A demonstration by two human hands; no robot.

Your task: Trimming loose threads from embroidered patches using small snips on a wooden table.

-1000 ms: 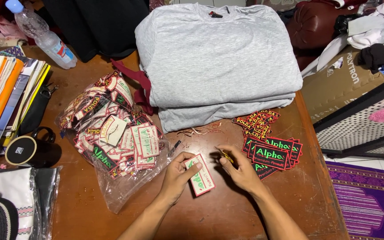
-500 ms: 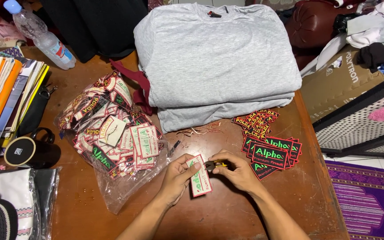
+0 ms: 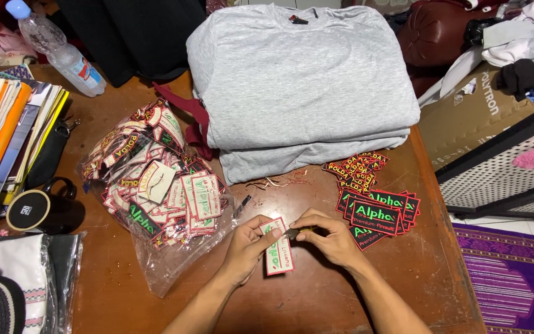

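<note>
Both hands have drawn closer together since the earlier frame, the right hand (image 3: 332, 238) now pinching a small dark tool (image 3: 293, 233) at the upper edge of a white rectangular patch (image 3: 278, 247) that the left hand (image 3: 250, 244) grips above the counter (image 3: 316, 297). Loose thread trimmings (image 3: 276, 181) lie near the folded grey shirts (image 3: 298, 86) (a bag of patches (image 3: 156, 185) sits to the left, a finished stack (image 3: 375, 213) to the right). A slip could likely nick the patch border or a fingertip, since tool and thumb nearly touch.
</note>
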